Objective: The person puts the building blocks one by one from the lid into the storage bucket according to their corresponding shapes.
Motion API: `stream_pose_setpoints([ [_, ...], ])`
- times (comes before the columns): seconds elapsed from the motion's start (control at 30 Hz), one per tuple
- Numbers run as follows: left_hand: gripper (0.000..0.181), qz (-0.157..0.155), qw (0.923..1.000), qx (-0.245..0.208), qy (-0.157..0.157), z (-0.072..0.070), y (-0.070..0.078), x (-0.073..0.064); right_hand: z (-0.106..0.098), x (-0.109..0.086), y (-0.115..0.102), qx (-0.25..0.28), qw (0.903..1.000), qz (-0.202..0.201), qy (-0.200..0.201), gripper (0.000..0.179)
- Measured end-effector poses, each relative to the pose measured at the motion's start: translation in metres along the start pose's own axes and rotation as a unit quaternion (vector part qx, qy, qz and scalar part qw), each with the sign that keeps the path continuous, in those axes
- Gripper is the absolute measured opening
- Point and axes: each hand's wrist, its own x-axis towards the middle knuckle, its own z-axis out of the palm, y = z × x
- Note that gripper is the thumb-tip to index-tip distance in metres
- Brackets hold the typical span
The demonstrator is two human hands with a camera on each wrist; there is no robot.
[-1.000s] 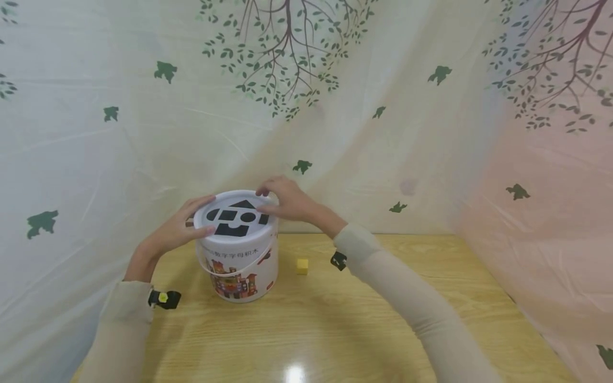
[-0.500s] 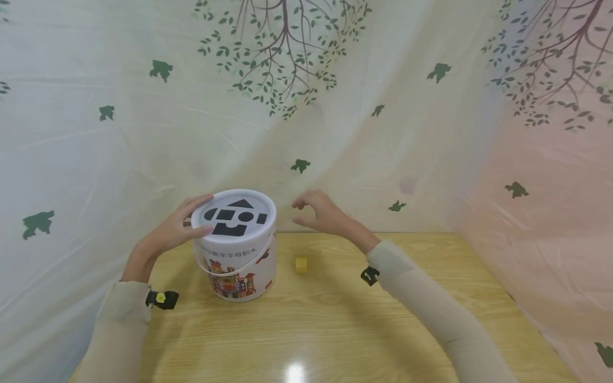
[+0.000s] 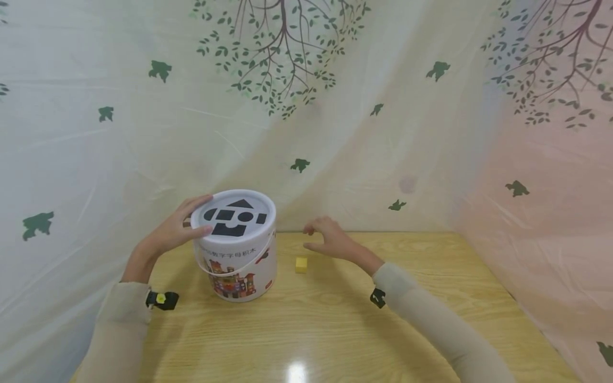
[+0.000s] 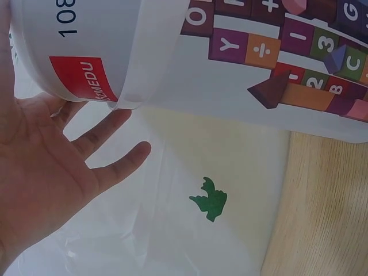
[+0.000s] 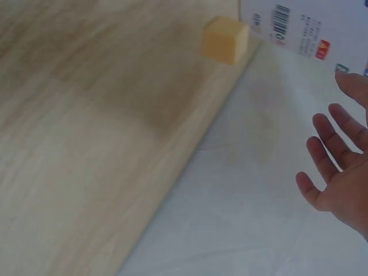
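Note:
A white lidded bucket of toy blocks (image 3: 249,266) stands upright on the table, with printed block pictures and a wire handle hanging across its front. Dark shape-sorter cut-outs mark its lid (image 3: 261,205). My left hand (image 3: 172,226) holds the lid's left rim, thumb on top; in the left wrist view, the ring and little fingers of that hand (image 4: 46,167) reach out fairly straight. Right of the bucket sits a small yellow cube (image 3: 301,265). Above and right of this cube, my right hand (image 3: 332,239) hovers with loosely bent fingers, touching nothing. The right wrist view shows the yellow cube (image 5: 225,40) near the bucket's barcode side.
The wood-grain table (image 3: 383,319) extends toward me and to the right. Behind it hangs a pale curtain (image 3: 215,133) printed with branches and green birds. Another stretch of curtain (image 3: 551,213), pinkish, borders the right side.
My right hand has left the lid, moved right, then lowered toward the table near the yellow cube. The left hand stays on the lid's rim; bucket and cube have not moved.

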Motion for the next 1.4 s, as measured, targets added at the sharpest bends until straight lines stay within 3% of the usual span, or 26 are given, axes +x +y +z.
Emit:
stream_pose_setpoints([
  [0.37,0.084,0.000,1.0000,0.001,0.000,0.000,-0.003,0.004,0.030,-0.013,0.016,-0.013,0.9999,-0.005,-0.007,0.035],
  [0.63,0.083,0.008,1.0000,-0.002,0.003,0.001,-0.005,0.006,0.045,-0.019,0.020,-0.020,0.9985,0.034,-0.038,0.037],
  [1.4,0.084,0.009,0.9999,0.001,0.006,0.000,-0.008,0.010,0.054,-0.012,0.024,-0.040,0.9969,0.046,-0.050,0.035],
])
